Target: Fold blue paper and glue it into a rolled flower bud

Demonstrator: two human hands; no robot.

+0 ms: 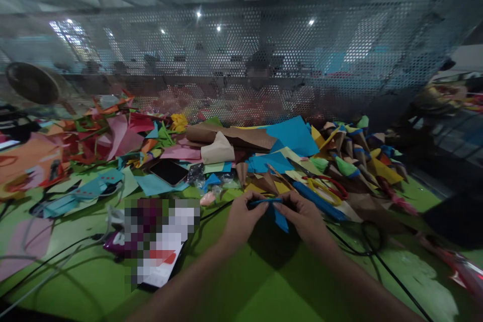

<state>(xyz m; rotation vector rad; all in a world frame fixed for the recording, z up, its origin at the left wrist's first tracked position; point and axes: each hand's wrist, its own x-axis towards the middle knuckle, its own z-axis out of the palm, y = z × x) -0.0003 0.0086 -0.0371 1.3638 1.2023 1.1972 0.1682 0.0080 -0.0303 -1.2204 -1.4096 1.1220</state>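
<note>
Between my two hands is a small strip of blue paper (281,221), its loose end hanging down over the green table. My left hand (245,216) pinches its left part between thumb and fingers. On the other side my right hand (300,216) pinches it too, and the two thumbs nearly meet. Just beyond the hands lie brown paper pieces, one rolled into a small cone (242,173). Scissors with red and yellow handles (326,188) rest to the right, close to a long blue strip (319,201).
Coloured paper scraps (121,136) heap up on the left, and several brown paper cones with green and blue tops (347,153) at the right. A dark phone (168,173) lies ahead. A black cable (392,274) crosses the green table (241,292). Behind stands a perforated metal screen (241,45).
</note>
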